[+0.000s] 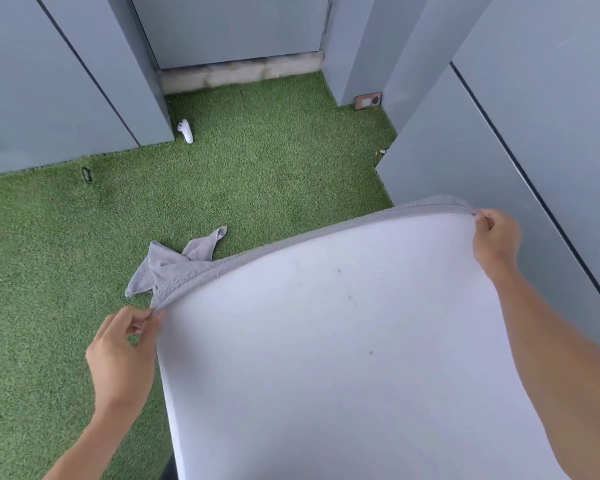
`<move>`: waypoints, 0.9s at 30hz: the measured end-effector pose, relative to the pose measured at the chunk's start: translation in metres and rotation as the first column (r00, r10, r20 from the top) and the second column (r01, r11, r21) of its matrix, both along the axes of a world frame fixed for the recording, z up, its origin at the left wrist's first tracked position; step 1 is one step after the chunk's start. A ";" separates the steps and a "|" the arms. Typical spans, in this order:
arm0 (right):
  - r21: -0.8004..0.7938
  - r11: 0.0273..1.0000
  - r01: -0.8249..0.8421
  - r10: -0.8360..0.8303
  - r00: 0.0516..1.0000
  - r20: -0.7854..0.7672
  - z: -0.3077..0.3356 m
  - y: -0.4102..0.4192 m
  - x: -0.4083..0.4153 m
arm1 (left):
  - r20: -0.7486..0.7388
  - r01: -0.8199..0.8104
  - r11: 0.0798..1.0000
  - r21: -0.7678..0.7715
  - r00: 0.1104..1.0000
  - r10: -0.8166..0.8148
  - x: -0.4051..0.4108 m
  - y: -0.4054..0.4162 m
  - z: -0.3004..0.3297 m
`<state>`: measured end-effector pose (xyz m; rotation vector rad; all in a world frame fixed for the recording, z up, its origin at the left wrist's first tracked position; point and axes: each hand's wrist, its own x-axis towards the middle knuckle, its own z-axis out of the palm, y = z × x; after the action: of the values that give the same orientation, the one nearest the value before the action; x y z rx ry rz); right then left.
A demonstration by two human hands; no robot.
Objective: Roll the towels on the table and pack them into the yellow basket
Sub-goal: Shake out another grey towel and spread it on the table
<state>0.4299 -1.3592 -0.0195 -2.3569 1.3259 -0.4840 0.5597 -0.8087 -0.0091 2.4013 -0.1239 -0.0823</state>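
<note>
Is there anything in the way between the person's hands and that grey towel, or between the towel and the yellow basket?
Nothing separates them: the left hand and right hand each pinch an end of the grey towel draped along the white table edge. The yellow basket is not in view, so the path to it cannot be judged.

— How much of the towel (184, 271) can you see?

— Only its near edge along the far rim of the table (326, 341); the rest hangs behind it, hidden.

— And the table?

— Its near part runs off the bottom edge, and my right forearm covers its right side.

— That white thing (185, 130) by the wall?

— Too small to tell.

— Your fingertips?

— On my right hand (496, 237), tucked out of sight.
</note>
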 end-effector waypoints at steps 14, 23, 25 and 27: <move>0.141 0.964 0.226 -0.231 0.973 0.020 0.005 0.038 -0.111 | -0.070 -0.049 0.998 -0.046 0.996 0.046 -0.096 0.029 -0.009; 0.174 0.935 0.310 -0.318 0.948 0.020 0.009 0.073 -0.224 | -0.028 -0.050 0.991 -0.120 0.999 0.047 -0.209 0.056 -0.011; 0.169 0.929 0.328 -0.335 0.942 0.013 0.007 0.081 -0.249 | -0.029 -0.059 0.989 -0.139 0.998 0.055 -0.241 0.066 -0.016; 0.171 0.924 0.341 -0.346 0.938 0.001 0.004 0.087 -0.275 | -0.011 -0.081 0.983 -0.162 0.997 0.080 -0.268 0.074 -0.019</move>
<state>0.1552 -1.2722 -0.0159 -1.9787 1.7053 -0.4846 0.2913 -0.7345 -0.0277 2.2398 -0.0301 -0.0381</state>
